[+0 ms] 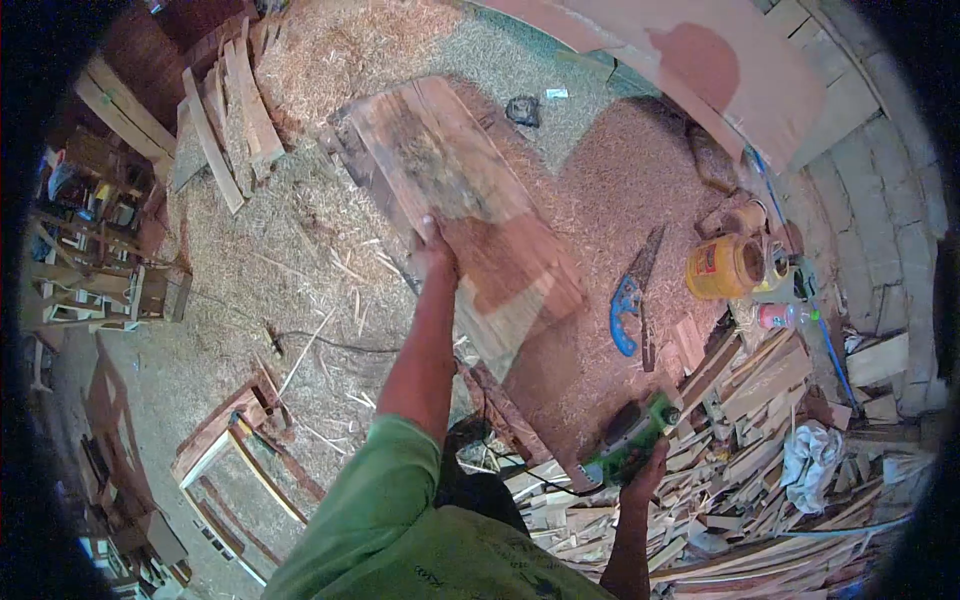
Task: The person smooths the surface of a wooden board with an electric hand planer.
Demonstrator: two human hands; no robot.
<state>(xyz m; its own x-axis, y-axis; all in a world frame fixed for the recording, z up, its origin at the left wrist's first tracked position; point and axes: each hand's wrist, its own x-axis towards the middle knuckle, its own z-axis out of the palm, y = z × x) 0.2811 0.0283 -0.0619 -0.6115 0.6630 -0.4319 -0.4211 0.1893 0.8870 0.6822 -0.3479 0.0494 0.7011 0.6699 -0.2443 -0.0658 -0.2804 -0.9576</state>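
Observation:
My left hand (436, 258) grips the near-left edge of a wide wooden board (480, 200), thumb on top and the other fingers hidden. The board has a dark, rough patch and lies tilted over another wooden piece (510, 415). At lower right, my right hand (645, 480) is closed around a green electric planer (632, 438), held apart from the board. A black cord (545, 484) runs from the planer toward my legs. Between the board and the yellow jar is a hand saw (630, 300) with a blue handle.
Wood shavings (270, 240) cover the floor. A yellow plastic jar (718, 268) and a bottle (785, 316) stand on the right. Offcuts (720, 470) are heaped at lower right. A wooden frame (240, 460) lies at lower left, and long strips (240, 110) lean at upper left.

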